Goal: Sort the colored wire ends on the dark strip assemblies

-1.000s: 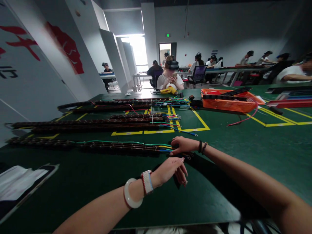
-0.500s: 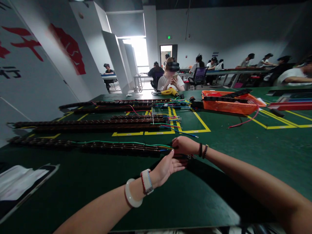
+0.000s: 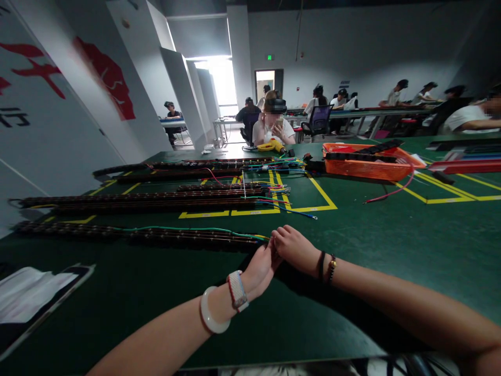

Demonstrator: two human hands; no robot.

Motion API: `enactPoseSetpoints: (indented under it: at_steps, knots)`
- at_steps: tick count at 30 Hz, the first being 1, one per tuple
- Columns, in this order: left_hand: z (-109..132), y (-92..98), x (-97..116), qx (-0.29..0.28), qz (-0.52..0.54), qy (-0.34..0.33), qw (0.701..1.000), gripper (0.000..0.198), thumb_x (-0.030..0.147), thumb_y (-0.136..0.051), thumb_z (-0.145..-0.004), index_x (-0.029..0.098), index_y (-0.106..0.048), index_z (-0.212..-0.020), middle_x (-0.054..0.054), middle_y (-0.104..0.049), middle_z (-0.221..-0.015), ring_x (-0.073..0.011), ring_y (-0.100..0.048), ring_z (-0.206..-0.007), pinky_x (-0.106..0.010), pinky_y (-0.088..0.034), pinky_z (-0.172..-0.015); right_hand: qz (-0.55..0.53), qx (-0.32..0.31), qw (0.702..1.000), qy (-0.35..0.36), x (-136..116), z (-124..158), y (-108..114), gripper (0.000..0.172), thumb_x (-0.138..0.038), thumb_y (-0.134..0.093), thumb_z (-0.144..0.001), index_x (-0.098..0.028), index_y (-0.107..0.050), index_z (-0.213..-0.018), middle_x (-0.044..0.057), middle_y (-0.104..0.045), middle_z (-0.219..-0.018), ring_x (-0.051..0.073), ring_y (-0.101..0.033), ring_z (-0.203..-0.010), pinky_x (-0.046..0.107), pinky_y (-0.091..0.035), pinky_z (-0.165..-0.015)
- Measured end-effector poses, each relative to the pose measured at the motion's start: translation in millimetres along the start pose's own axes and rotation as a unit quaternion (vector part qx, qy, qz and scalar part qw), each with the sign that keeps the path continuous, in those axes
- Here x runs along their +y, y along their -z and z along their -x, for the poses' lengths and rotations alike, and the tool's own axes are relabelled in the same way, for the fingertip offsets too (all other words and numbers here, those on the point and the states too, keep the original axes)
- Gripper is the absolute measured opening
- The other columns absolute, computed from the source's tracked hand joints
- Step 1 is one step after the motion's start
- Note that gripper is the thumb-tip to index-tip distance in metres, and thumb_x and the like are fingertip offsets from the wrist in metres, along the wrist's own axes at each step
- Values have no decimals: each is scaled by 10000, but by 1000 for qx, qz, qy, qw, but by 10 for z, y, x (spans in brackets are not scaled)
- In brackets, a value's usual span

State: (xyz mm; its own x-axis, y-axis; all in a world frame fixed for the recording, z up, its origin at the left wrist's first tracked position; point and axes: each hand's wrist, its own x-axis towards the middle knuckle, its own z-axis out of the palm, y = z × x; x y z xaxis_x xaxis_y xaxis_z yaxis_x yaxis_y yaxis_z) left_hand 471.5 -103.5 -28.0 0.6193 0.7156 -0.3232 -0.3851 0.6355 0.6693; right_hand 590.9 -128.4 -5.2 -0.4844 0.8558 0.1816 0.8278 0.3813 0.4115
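Observation:
A long black cable chain [image 3: 136,235] with green, yellow and blue wires along it lies across the green table [image 3: 391,245]. My left hand [image 3: 260,267] and my right hand [image 3: 293,248] meet at its right end, fingers curled together over the wire ends. What exactly they pinch is hidden by the fingers. My left wrist wears a white bangle and a watch, my right wrist dark bead bracelets.
Two more wired cable chains [image 3: 148,198] lie farther back by yellow tape marks. An orange tray [image 3: 368,162] stands at the back right, a yellow tool [image 3: 270,147] behind. A person [image 3: 273,125] sits opposite; others work at far tables. Paper [image 3: 27,287] lies at left.
My left hand rose from the table to the chain's right end. My right hand drew back slightly toward me, and both hands now touch there.

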Motion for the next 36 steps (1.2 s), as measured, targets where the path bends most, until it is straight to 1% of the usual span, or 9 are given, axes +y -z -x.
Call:
enactPoseSetpoints:
  at_steps: [5,10,15,19,21,23,26,28,36]
  knots:
    - [-49,46,-30,-7,18,2,1000,106,138,-483,-872,138,-583,-838,-75,-651,-907,-154,-612,-907,-339,-441,-943,-11,8,999,-31,-102,98,-13,221,-131,-481,-838,-80,-643,-980,127,-600,-999,213,-505,-847,350,-399,-772]
    - [-47,18,6,-29,35,-3,999,168,106,-454,-875,136,-612,-828,-97,-649,-946,-163,-604,-951,-352,-418,-981,-26,54,997,-51,-161,282,-22,418,-204,-475,-850,-31,-521,-1227,172,-565,-1180,266,-477,-1044,408,-353,-924]
    - [-37,24,33,-87,28,6,996,167,138,-466,-883,144,-618,-813,-82,-654,-920,-160,-597,-961,-342,-420,-973,-69,90,990,-89,-218,476,-81,484,-305,-451,-882,-85,-456,-1314,138,-484,-1334,250,-425,-1168,392,-321,-976]
    - [-51,61,22,-87,36,8,996,137,132,-492,-870,118,-620,-825,-81,-654,-917,-145,-606,-912,-343,-409,-980,-89,101,987,-84,-208,591,-16,562,-425,-479,-869,-113,-436,-1334,128,-454,-1366,251,-400,-1203,397,-301,-996]
    - [-50,68,22,-88,28,6,996,133,147,-504,-867,112,-629,-839,-85,-657,-935,-151,-606,-917,-349,-401,-988,-103,103,986,-83,-153,644,77,556,-475,-492,-858,-144,-471,-1304,121,-481,-1338,243,-412,-1187,397,-300,-995]
    - [-44,67,28,-94,11,5,995,142,179,-514,-868,112,-639,-864,-94,-663,-962,-170,-602,-957,-362,-393,-996,-113,110,982,-105,-77,707,174,458,-461,-499,-863,-182,-532,-1225,107,-542,-1248,231,-448,-1128,392,-312,-971]
    - [-31,58,41,-100,-11,5,995,172,210,-510,-876,103,-644,-893,-121,-666,-993,-199,-590,-1026,-377,-379,-1015,-105,122,975,-151,10,830,254,269,-418,-522,-864,-188,-615,-969,82,-612,-993,206,-501,-938,360,-346,-883]
    - [-23,55,49,-95,-15,4,995,172,207,-509,-877,96,-639,-897,-136,-661,-1025,-213,-586,-1051,-394,-375,-1023,-88,126,976,-156,20,918,253,236,-412,-536,-857,-188,-606,-843,61,-602,-865,193,-495,-846,345,-346,-838]
    - [-25,38,72,-76,-22,13,997,169,169,-478,-885,93,-623,-927,-151,-644,-1090,-233,-579,-1081,-430,-394,-1005,-41,118,986,-109,-115,1038,189,177,-330,-552,-862,-196,-590,-753,24,-588,-726,170,-468,-727,326,-297,-745]
